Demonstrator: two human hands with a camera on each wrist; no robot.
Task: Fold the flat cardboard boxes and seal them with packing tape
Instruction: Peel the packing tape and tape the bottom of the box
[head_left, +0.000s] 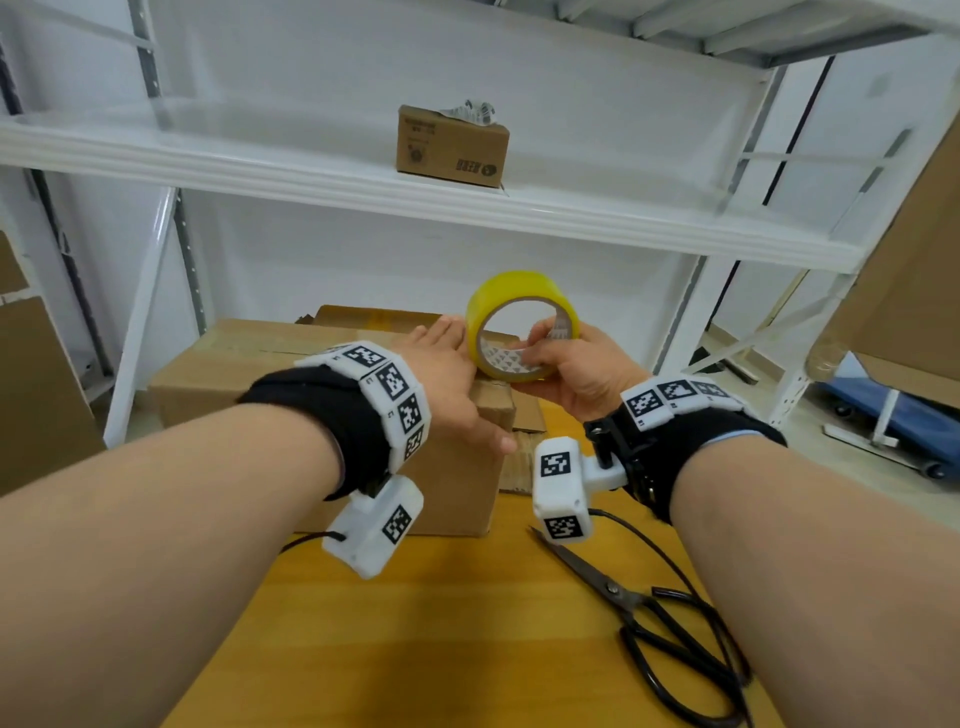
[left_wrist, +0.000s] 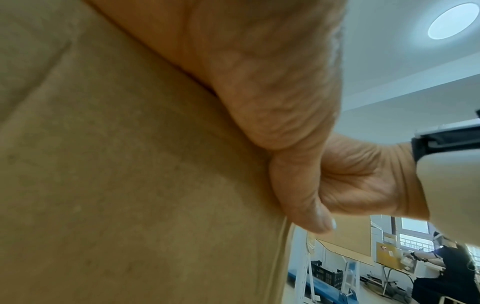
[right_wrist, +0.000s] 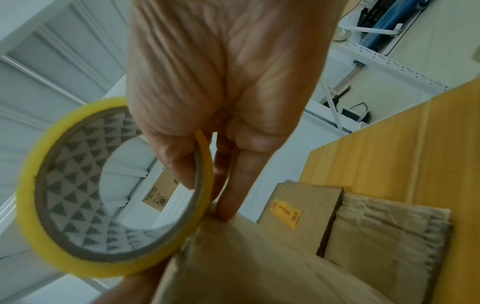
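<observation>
A folded brown cardboard box (head_left: 322, 415) stands on the yellow wooden table (head_left: 441, 623). My left hand (head_left: 452, 384) lies flat on its top near the right corner, fingers straight, thumb down over the front edge. In the left wrist view the thumb (left_wrist: 306, 195) presses the box wall (left_wrist: 130, 174). My right hand (head_left: 566, 364) grips a yellow roll of packing tape (head_left: 519, 322) at the box's right top corner, thumb inside the core. The right wrist view shows the tape roll (right_wrist: 78, 205) held upright against the box edge (right_wrist: 233, 257).
Black scissors (head_left: 649, 608) lie on the table at the right, near my right forearm. Flat cardboard sheets (right_wrist: 376, 222) lie behind the box. A small sealed box (head_left: 449, 143) sits on the white shelf (head_left: 311, 176) above. Shelf posts stand on both sides.
</observation>
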